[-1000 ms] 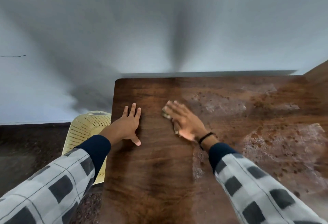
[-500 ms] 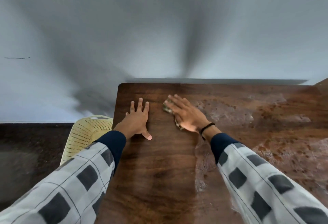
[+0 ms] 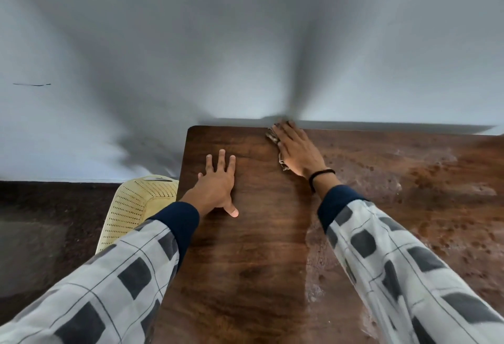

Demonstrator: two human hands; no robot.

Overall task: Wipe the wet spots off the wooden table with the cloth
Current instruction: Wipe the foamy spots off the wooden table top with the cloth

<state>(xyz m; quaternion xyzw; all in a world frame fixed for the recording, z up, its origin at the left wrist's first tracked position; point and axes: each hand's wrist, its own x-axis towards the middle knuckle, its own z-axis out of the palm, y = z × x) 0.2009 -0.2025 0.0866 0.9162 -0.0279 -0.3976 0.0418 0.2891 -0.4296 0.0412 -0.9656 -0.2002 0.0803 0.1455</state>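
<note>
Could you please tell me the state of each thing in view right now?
wooden table, dry-looking on the left, wet on the right.
wet spots, unwiped, spread across the right side.
left hand, flat on the table, fingers spread, holding nothing.
cloth, crumpled at the far edge, mostly covered.
right hand, flat, straight fingers pressing the cloth.
yellow chair, standing beside the table's left edge.

Pale wall (image 3: 245, 30); dark floor (image 3: 41, 221); yellow chair (image 3: 136, 207)

The dark wooden worktop (image 3: 245, 261) is dry at left, with wet spots (image 3: 425, 177) across its right part. A crumpled cloth (image 3: 272, 136) lies at its far edge under the flat right hand (image 3: 297, 150). The left hand (image 3: 218, 185) rests flat on the dry part.
</note>
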